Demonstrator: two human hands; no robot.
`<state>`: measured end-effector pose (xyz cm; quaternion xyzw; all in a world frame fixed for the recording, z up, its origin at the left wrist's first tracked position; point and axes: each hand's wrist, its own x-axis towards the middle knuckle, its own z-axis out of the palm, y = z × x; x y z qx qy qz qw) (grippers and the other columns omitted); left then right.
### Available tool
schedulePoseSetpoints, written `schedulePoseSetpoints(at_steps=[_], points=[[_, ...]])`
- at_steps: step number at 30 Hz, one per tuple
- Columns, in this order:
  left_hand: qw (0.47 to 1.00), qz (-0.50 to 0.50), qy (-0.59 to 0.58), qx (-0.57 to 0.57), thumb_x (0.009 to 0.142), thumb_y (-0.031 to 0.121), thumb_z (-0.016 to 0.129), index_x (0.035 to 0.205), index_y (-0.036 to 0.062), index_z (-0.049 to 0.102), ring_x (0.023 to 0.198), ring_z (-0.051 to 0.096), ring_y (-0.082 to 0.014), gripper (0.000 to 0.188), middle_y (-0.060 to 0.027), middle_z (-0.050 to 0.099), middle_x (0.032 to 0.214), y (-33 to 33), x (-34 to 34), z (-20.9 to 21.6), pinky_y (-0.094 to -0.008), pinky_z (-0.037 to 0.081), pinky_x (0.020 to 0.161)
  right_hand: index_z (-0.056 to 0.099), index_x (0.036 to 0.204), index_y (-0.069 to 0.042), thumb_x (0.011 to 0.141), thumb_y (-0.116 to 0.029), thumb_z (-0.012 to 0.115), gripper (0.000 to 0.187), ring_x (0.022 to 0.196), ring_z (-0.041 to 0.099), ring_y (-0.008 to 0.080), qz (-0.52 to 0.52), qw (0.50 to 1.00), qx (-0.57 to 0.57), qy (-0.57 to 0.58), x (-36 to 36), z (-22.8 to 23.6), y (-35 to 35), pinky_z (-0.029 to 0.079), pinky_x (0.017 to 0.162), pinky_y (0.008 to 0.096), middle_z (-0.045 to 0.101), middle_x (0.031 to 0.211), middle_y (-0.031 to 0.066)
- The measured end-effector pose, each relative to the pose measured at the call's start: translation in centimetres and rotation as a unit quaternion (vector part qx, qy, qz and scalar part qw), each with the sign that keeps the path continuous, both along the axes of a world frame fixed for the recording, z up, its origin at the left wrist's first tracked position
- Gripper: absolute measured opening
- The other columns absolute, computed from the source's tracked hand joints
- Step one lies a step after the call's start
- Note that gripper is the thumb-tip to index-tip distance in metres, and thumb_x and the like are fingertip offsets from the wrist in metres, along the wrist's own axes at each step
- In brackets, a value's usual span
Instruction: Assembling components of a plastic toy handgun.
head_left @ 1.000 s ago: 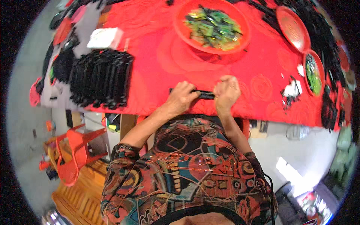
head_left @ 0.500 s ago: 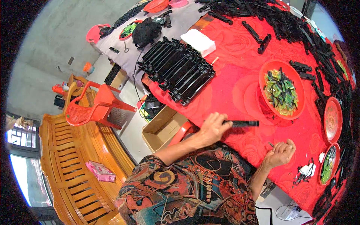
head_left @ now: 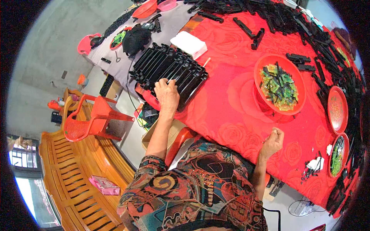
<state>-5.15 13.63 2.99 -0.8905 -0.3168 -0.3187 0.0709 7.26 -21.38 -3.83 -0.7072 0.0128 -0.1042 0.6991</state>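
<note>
My left hand reaches to the near side of a stack of long black plastic parts, laid side by side in rows. Its fingers curl down over one black part at the edge of the stack, and most of that part is hidden under the hand. Over the red cloth, my right hand is held closed, fingertips pressed together. Whatever it pinches cannot be made out. Beyond it stands a red bowl holding small green, yellow and black pieces.
A white box sits behind the stack. Loose black parts heap along the far and right table edge. Two red plates lie at the right. Below the table's left edge are a cardboard box, a red chair and a wooden bench.
My left hand has moved left and away from me, carrying a black part from the middle of the cloth to the stack. My right hand stays closed near the same place.
</note>
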Motion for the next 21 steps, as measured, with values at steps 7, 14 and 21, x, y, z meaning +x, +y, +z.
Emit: schedulePoseSetpoints(at_steps=[7, 14, 21], points=[[0.997, 0.016, 0.019, 0.068, 0.064, 0.01, 0.069, 0.083, 0.0102, 0.061, 0.086, 0.05, -0.03, 0.021, -0.0093, 0.055, 0.094, 1.1, -0.3, 0.0, -0.0428, 0.04, 0.07, 0.055, 0.087, 0.001, 0.087, -0.005, 0.05, 0.008, 0.07, 0.047, 0.0086, -0.015, 0.998, -0.046, -0.037, -0.7, 1.5, 1.3, 0.04, 0.064, 0.0227, 0.052, 0.076, 0.0008], [0.998, 0.027, 0.013, 0.049, 0.068, 0.007, 0.068, 0.093, 0.0069, 0.06, 0.093, 0.049, -0.0312, 0.026, -0.0111, 0.053, 0.101, 0.2, 0.1, 0.3, -0.0421, 0.04, 0.076, 0.054, 0.084, 0.0, 0.086, -0.005, 0.052, 0.006, 0.054, 0.034, 0.0038, 0.014, 0.998, -0.047, -0.036, -0.8, 0.8, 1.2, 0.03, 0.048, 0.0219, 0.042, 0.062, -0.0037], [0.995, 0.069, -0.015, 0.072, 0.072, 0.01, 0.068, 0.101, 0.0034, 0.055, 0.097, 0.048, -0.0314, 0.033, -0.0141, 0.052, 0.106, -1.3, 0.6, 1.4, -0.0421, 0.038, 0.08, 0.053, 0.084, 0.0, 0.086, -0.004, 0.052, 0.005, 0.054, 0.035, 0.0036, 0.035, 0.998, -0.051, -0.015, -0.6, 0.5, 1.0, 0.029, 0.047, 0.0225, 0.04, 0.06, -0.0035]])
